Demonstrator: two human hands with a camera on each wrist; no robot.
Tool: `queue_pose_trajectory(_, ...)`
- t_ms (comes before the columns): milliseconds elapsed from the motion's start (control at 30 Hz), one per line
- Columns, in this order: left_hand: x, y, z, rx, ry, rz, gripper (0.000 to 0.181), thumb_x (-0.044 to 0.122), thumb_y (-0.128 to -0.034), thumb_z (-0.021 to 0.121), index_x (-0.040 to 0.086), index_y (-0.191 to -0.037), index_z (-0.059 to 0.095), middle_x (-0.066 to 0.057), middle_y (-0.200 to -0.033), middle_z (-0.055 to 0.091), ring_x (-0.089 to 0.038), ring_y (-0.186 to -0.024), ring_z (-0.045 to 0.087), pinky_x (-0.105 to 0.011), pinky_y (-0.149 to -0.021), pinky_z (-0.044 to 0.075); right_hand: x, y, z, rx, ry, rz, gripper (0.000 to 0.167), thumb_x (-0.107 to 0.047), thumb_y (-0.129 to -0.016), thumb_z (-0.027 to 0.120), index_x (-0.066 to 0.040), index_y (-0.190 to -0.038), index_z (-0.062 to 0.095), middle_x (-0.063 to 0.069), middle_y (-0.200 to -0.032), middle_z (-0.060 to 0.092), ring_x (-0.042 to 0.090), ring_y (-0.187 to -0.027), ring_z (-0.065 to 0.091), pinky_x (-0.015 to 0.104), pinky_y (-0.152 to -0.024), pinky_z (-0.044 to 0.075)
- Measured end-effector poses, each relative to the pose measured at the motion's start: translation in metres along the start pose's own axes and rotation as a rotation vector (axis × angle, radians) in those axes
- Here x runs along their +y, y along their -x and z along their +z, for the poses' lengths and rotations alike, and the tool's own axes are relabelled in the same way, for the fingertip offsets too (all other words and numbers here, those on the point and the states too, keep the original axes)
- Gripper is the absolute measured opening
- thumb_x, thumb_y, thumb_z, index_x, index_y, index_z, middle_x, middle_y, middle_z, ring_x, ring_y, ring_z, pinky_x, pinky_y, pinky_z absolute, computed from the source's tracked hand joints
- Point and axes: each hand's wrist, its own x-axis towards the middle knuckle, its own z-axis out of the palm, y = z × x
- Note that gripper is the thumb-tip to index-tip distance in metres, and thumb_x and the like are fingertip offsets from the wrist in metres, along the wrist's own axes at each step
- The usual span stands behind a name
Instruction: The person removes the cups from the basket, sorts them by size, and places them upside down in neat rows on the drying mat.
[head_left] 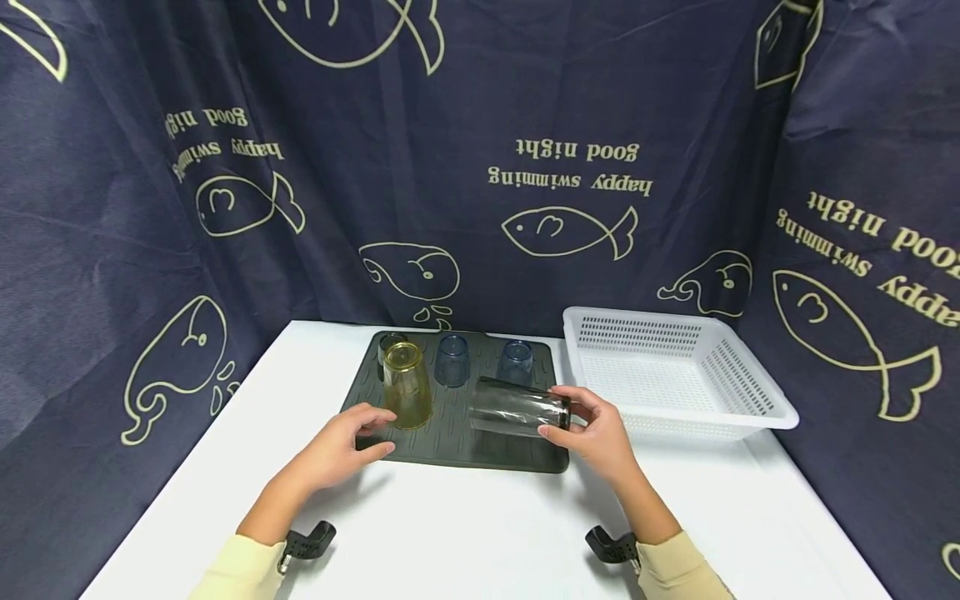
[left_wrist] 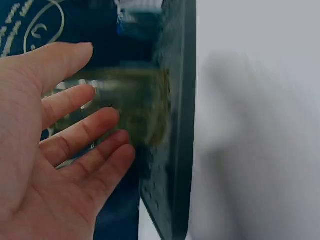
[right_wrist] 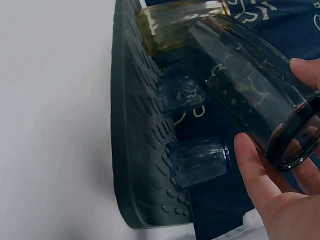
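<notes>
My right hand (head_left: pixel 596 429) holds a tall grey drinking glass (head_left: pixel 516 407) by its thick base, tilted on its side above a dark drying mat (head_left: pixel 457 450). In the right wrist view the fingers and thumb curve around the base of that glass (right_wrist: pixel 250 75). My left hand (head_left: pixel 341 446) is beside a yellow glass (head_left: pixel 408 396), its fingers loosely spread and holding nothing. This yellow glass stands upside down on the mat. Behind it a dark small glass (head_left: pixel 384 343) is mostly hidden. Two small blue glasses, one in the middle (head_left: pixel 452 361) and one at right (head_left: pixel 516 361), stand upside down.
A white perforated plastic basket (head_left: pixel 757 417) stands on the white table (head_left: pixel 465 533) right of the mat. Dark blue cloth (head_left: pixel 420 167) with fish drawings hangs behind the table and along both sides.
</notes>
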Motion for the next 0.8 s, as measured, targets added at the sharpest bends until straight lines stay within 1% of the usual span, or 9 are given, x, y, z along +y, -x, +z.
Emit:
queue_pose_trajectory(100,-0.011,-0.001,-0.006,0.046,-0.086,-0.008,0.035,0.018,-0.0926,0.077,0.004,-0.123,0.069,-0.011,-0.112,0.068,-0.028,-0.105,0.068,-0.045,-0.093,0.059,-0.001,-0.001,0.002,0.008,0.009,0.007,0.060,0.003,-0.074,0.089,0.000,-0.129,0.065,0.020,-0.131,0.063,0.007,-0.101,0.069,0.025,-0.075,0.064)
queue_pose_trajectory(167,-0.018,-0.001,-0.009,0.067,-0.140,-0.017,0.034,0.018,-0.0920,0.077,0.004,-0.122,0.070,-0.010,-0.112,0.068,-0.028,-0.105,0.067,-0.047,-0.093,0.058,-0.002,-0.002,0.003,0.010,0.012,0.012,0.061,0.002,-0.074,0.089,0.000,-0.130,0.065,0.020,-0.131,0.063,0.006,-0.100,0.069,0.025,-0.075,0.064)
queue_pose_trajectory(300,-0.030,-0.001,-0.015,0.084,-0.226,-0.053,0.045,0.022,-0.0921,0.078,0.004,-0.131,0.065,-0.011,-0.123,0.062,-0.033,-0.118,0.059,-0.055,-0.099,0.052,-0.003,-0.004,0.004,0.013,0.018,0.016,0.064,0.001,-0.074,0.089,0.002,-0.133,0.063,0.019,-0.133,0.063,0.006,-0.102,0.069,0.025,-0.077,0.064)
queue_pose_trajectory(400,-0.039,-0.002,-0.018,0.076,-0.267,-0.092,0.055,0.027,-0.0921,0.078,0.004,-0.139,0.059,-0.015,-0.134,0.054,-0.040,-0.128,0.050,-0.061,-0.104,0.047,-0.002,-0.006,0.005,0.022,0.022,0.014,0.063,0.001,-0.075,0.089,0.001,-0.133,0.063,0.019,-0.134,0.063,0.007,-0.102,0.069,0.026,-0.078,0.064)
queue_pose_trajectory(500,-0.046,-0.003,-0.021,0.052,-0.301,-0.130,0.063,0.032,-0.0907,0.079,0.004,-0.142,0.056,-0.021,-0.142,0.049,-0.047,-0.132,0.044,-0.065,-0.105,0.044,-0.003,-0.008,0.006,0.035,0.037,0.017,0.062,-0.001,-0.075,0.090,-0.002,-0.132,0.065,0.018,-0.133,0.063,0.009,-0.102,0.069,0.026,-0.077,0.064)
queue_pose_trajectory(567,-0.048,-0.003,-0.023,0.020,-0.325,-0.157,0.068,0.036,-0.0897,0.079,0.003,-0.144,0.054,-0.027,-0.147,0.045,-0.052,-0.136,0.041,-0.069,-0.106,0.041,-0.003,-0.009,0.007,0.041,0.048,0.020,0.062,-0.002,-0.074,0.090,-0.004,-0.131,0.065,0.017,-0.133,0.063,0.010,-0.102,0.069,0.026,-0.077,0.064)
queue_pose_trajectory(667,-0.051,-0.003,-0.027,-0.050,-0.341,-0.218,0.079,0.045,-0.0880,0.078,0.003,-0.149,0.049,-0.031,-0.155,0.037,-0.058,-0.142,0.033,-0.076,-0.108,0.035,-0.004,-0.012,0.008,0.043,0.067,0.020,0.062,-0.005,-0.074,0.091,-0.006,-0.131,0.066,0.015,-0.133,0.064,0.012,-0.105,0.068,0.026,-0.078,0.064)
queue_pose_trajectory(800,-0.052,-0.002,-0.030,-0.144,-0.342,-0.297,0.092,0.055,-0.0861,0.076,0.004,-0.154,0.042,-0.033,-0.161,0.027,-0.061,-0.147,0.023,-0.079,-0.112,0.027,-0.005,-0.015,0.012,0.036,0.073,0.003,0.063,-0.005,-0.074,0.092,-0.003,-0.131,0.065,0.015,-0.132,0.064,0.017,-0.106,0.068,0.028,-0.078,0.064)
